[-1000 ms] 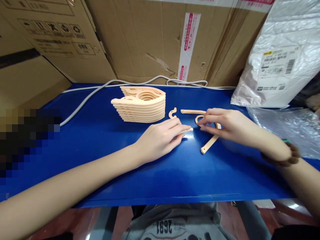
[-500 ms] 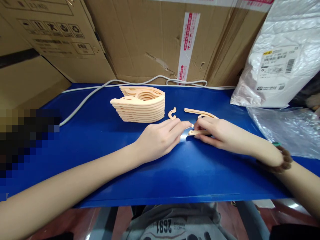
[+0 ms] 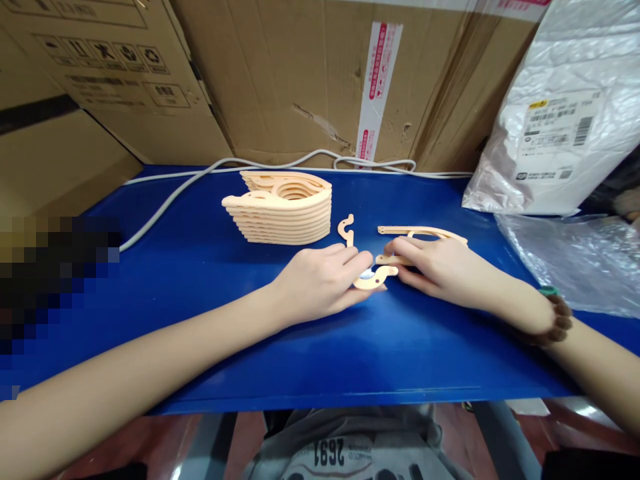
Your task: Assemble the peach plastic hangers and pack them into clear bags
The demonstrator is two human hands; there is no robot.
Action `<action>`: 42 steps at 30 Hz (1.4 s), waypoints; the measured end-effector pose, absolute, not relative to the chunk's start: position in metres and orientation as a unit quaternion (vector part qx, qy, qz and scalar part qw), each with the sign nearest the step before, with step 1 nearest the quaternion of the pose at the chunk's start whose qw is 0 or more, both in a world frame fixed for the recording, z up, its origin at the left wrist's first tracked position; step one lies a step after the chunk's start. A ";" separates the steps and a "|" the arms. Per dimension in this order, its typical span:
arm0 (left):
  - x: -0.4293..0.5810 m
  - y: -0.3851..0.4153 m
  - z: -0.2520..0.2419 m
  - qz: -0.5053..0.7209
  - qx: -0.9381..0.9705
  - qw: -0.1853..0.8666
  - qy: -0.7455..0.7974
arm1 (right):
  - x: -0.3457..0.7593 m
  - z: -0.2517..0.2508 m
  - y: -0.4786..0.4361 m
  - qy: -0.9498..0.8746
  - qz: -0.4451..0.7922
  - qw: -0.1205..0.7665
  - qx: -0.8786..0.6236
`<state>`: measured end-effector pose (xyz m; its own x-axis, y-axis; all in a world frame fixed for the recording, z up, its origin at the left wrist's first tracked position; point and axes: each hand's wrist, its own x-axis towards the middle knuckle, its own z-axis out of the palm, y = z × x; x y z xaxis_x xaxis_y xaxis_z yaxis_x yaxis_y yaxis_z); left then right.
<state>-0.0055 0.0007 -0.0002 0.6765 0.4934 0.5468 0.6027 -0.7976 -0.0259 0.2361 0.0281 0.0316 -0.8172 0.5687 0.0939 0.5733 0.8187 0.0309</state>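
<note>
My left hand (image 3: 317, 283) pinches a cream plastic hanger hook (image 3: 370, 283), its curved end between thumb and fingers and its narrow end pointing right. Close by, my right hand (image 3: 443, 267) is closed on a cream folding-hanger arm (image 3: 387, 260), whose holed end sticks out to the left just above the hook. A second hanger arm (image 3: 397, 231) shows behind that hand; whether the two arms are joined is hidden. Just beyond my left fingers lies a loose hook (image 3: 344, 228). A neat stack of matching hanger pieces (image 3: 285, 227) stands to its left.
Large cardboard boxes (image 3: 280, 80) line the back of the blue table (image 3: 300, 360). A white cable (image 3: 175, 193) runs along their base and curves down at left. At right stand a white labelled parcel bag (image 3: 545, 160) and clear plastic film (image 3: 575, 267).
The hook in my left hand has come toward me and turned, so its curve now shows. The hanger pieces at my right hand have shifted, the far arm to the right.
</note>
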 end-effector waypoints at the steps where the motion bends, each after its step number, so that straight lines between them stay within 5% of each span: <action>1: -0.005 0.000 0.000 -0.269 -0.909 0.098 -0.303 | 0.236 0.032 0.027 -0.952 -0.030 0.040 -0.303; 16: -0.004 0.000 -0.002 -0.288 -0.892 0.099 -0.334 | 0.238 0.028 0.026 -0.942 -0.171 0.029 -0.289; 42: -0.003 -0.002 0.005 -0.216 -0.907 0.068 -0.354 | 0.231 0.038 0.017 -0.952 -0.099 0.093 -0.274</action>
